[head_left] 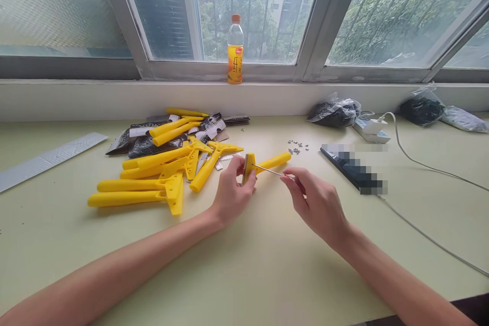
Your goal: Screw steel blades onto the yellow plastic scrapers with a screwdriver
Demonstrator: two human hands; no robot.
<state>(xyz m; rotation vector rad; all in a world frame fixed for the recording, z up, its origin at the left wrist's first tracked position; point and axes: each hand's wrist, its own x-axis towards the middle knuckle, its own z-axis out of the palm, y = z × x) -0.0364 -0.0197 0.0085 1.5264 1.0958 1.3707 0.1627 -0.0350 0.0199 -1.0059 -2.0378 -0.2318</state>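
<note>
My left hand [235, 188] grips the head of a yellow scraper [275, 162], whose handle points off to the right. A thin metal strip runs along the head's edge. In my right hand [319, 204] is a screwdriver [269, 169], its handle mostly hidden by my fingers. The shaft's tip meets the scraper head near my left thumb. Several more yellow scrapers [132, 197] lie in a pile to the left, their triangular heads showing holes. Small screws [296, 146] are scattered on the table beyond the held scraper.
Black plastic packets [156, 146] lie under the scraper pile. A long grey strip [53, 158] rests at far left. On the right are a dark phone [347, 168] with a cable, a power strip [372, 130] and bagged dark items [334, 111]. A drink bottle [235, 53] stands on the sill.
</note>
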